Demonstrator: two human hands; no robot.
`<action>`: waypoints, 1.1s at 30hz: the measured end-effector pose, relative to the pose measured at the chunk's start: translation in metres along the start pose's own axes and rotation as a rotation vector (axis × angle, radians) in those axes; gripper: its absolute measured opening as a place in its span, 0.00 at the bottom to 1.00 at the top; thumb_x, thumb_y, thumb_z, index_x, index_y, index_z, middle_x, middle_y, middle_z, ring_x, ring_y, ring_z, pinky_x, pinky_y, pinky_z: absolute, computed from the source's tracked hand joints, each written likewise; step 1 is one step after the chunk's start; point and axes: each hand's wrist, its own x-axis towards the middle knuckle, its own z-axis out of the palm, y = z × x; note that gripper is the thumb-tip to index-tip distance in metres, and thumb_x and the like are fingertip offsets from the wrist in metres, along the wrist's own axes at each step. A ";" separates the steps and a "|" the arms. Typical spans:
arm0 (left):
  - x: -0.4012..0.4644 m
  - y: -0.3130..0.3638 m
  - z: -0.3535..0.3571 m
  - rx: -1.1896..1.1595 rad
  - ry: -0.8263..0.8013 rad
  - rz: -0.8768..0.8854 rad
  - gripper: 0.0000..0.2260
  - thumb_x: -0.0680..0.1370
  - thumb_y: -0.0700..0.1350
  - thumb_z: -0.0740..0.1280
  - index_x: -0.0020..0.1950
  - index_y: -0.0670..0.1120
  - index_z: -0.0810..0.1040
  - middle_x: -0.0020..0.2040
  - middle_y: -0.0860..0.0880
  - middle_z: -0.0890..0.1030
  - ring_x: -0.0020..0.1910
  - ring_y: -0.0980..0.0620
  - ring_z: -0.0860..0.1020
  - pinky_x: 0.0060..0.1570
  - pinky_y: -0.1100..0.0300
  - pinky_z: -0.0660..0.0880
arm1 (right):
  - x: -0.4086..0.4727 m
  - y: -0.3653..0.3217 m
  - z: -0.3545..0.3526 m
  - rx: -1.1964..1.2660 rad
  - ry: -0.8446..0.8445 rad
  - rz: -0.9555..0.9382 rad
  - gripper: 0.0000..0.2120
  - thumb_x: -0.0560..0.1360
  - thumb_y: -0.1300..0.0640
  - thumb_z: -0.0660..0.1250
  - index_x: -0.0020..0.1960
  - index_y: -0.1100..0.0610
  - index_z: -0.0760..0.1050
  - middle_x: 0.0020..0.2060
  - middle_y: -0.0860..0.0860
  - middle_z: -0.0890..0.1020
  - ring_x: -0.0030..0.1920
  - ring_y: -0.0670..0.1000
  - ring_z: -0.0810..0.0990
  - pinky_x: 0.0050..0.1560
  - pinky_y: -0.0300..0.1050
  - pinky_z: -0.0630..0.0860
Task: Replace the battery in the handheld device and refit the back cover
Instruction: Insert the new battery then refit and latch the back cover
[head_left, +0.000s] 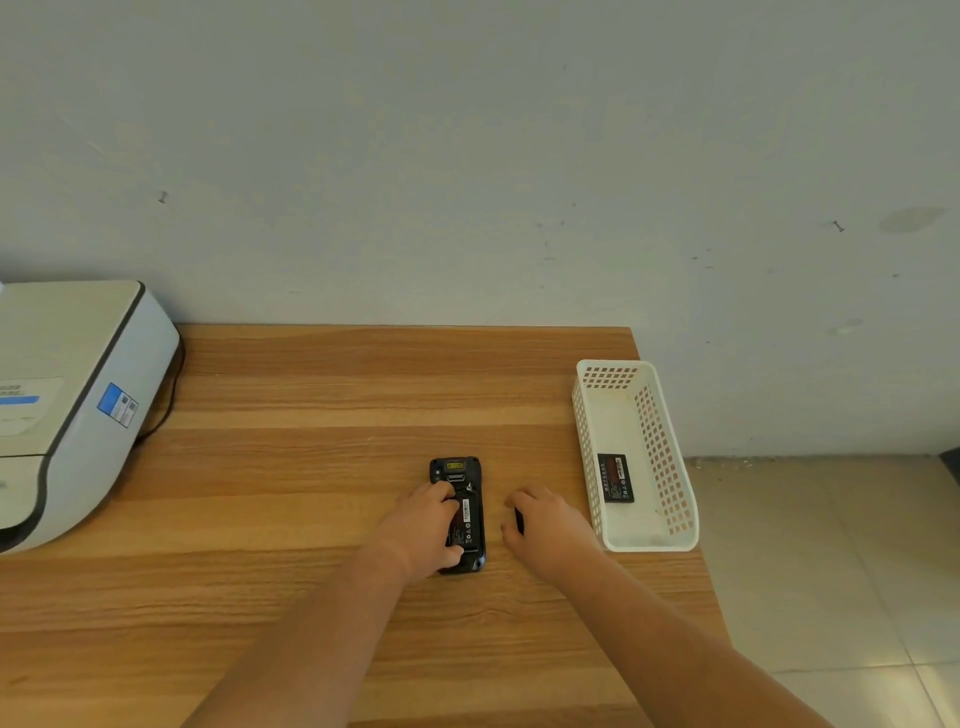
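A black handheld device (464, 470) lies face down on the wooden table, its back open and a labelled battery (467, 522) showing in the bay. My left hand (423, 527) rests on the device's left side, fingers on the battery. To the right, my right hand (550, 525) lies on the table, curled over a dark object (518, 520), most of which is hidden; it looks like the back cover. A second black battery (614, 478) lies inside the white basket (670, 488).
A white and grey printer (78, 395) stands at the table's left with a black cable behind it. The perforated basket sits at the table's right edge (711, 587), beyond which is tiled floor. A wall runs behind the table.
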 end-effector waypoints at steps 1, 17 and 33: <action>0.000 0.000 0.001 0.014 0.004 0.006 0.27 0.76 0.54 0.67 0.72 0.44 0.70 0.70 0.50 0.67 0.68 0.49 0.65 0.70 0.53 0.63 | 0.001 -0.001 0.000 0.001 -0.002 -0.001 0.18 0.78 0.48 0.60 0.66 0.51 0.72 0.65 0.48 0.73 0.62 0.52 0.74 0.59 0.49 0.74; -0.015 -0.011 0.002 -0.069 0.063 -0.203 0.23 0.78 0.56 0.66 0.72 0.52 0.69 0.67 0.52 0.72 0.68 0.50 0.66 0.70 0.52 0.63 | 0.022 -0.023 0.012 0.011 -0.120 -0.020 0.22 0.77 0.47 0.65 0.69 0.52 0.68 0.64 0.50 0.74 0.61 0.53 0.74 0.57 0.50 0.76; -0.005 -0.006 -0.001 -0.053 -0.018 -0.211 0.24 0.77 0.53 0.68 0.73 0.54 0.68 0.67 0.51 0.73 0.69 0.49 0.66 0.69 0.50 0.61 | 0.026 -0.027 0.027 -0.096 -0.122 -0.024 0.22 0.77 0.48 0.66 0.69 0.49 0.67 0.63 0.51 0.72 0.63 0.54 0.70 0.60 0.51 0.72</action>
